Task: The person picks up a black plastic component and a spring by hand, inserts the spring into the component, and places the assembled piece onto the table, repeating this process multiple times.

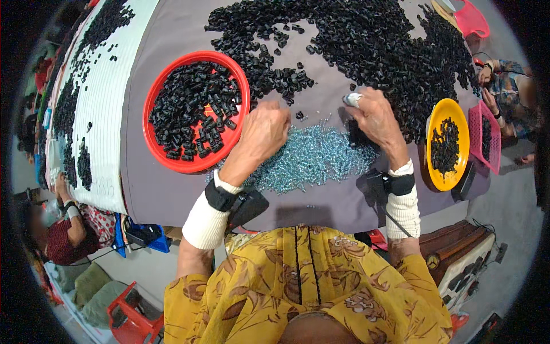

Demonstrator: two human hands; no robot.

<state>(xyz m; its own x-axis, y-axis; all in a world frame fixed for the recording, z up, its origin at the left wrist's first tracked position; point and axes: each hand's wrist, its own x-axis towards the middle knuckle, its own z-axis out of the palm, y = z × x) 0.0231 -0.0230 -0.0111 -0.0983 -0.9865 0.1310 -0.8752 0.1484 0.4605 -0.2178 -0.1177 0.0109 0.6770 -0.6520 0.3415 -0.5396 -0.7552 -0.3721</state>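
Observation:
A heap of small shiny blue-silver pieces that look like screws [312, 157] lies in front of me on the grey-covered table. Over its left edge is my left hand [264, 131], its fingers curled in and slightly blurred; whatever they hold is hidden. My right hand [375, 117] hovers by the heap's right side, fingers bent together, with a white wrap around one digit. Its grip cannot be made out either. One loose black plastic part [299, 115] sits between the hands. Left of my left hand stands a red round tray [150, 129] of similar black parts.
Black parts [366, 40] spread thickly across the far table. To the right are a yellow oval tray [435, 172] and a pink basket [476, 123], both holding black pieces. Other people's hands work at the left [61, 186] and right [487, 74] edges. A red chair [127, 321] stands lower left.

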